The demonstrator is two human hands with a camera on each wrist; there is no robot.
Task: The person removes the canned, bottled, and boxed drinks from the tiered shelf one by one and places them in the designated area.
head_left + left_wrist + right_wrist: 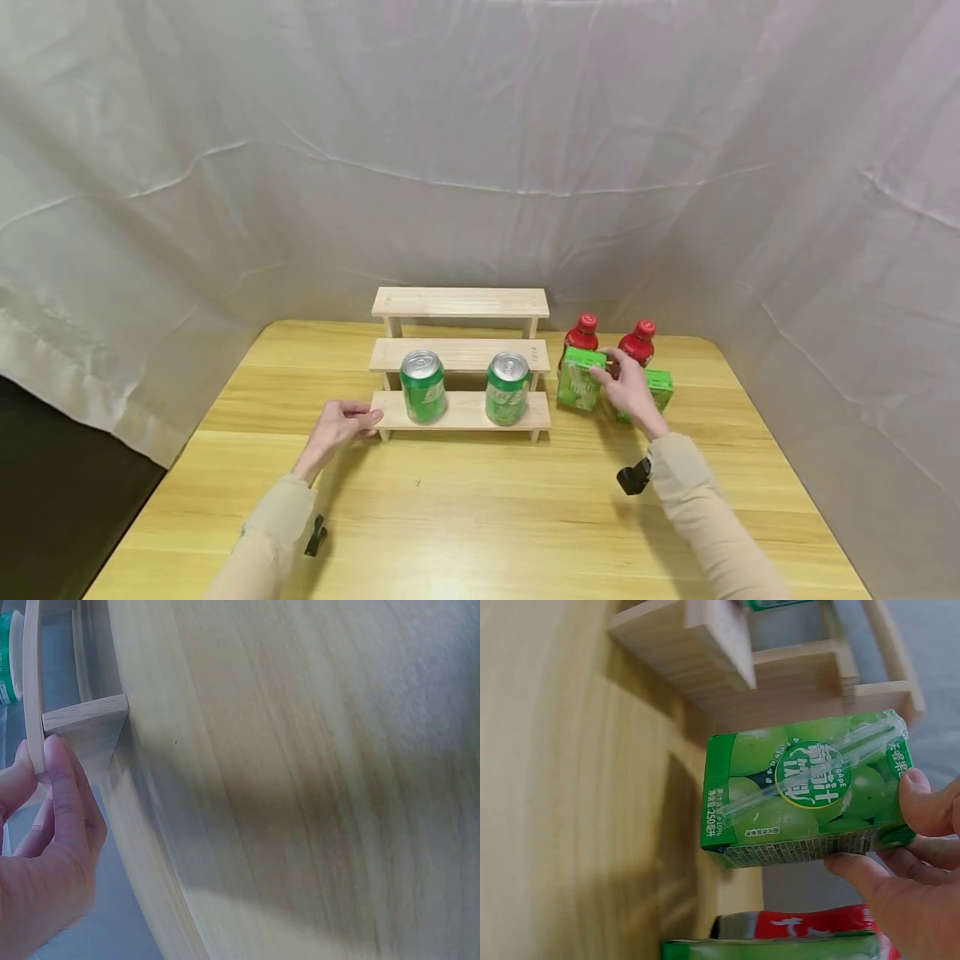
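Observation:
My left hand (339, 429) pinches the left end of the lowest step of a three-step wooden display shelf (459, 302). In the left wrist view, thumb and fingers lie on either face of the board (33, 690). On that lowest step stand two green drink cans, one at left (425, 396) and one at right (507, 400). My right hand (628, 390) grips a green grape juice box (802, 795) near its top, just right of the shelf. A wrapped straw runs along the box's front. In the head view the box is nearly upright, tilted slightly.
Two red-capped bottles, one at left (582, 335) and one at right (639, 343), stand behind my right hand. Another green juice box (661, 386) is partly hidden by that hand. Grey curtains (480, 183) enclose the wooden table (465, 517) at the back and sides.

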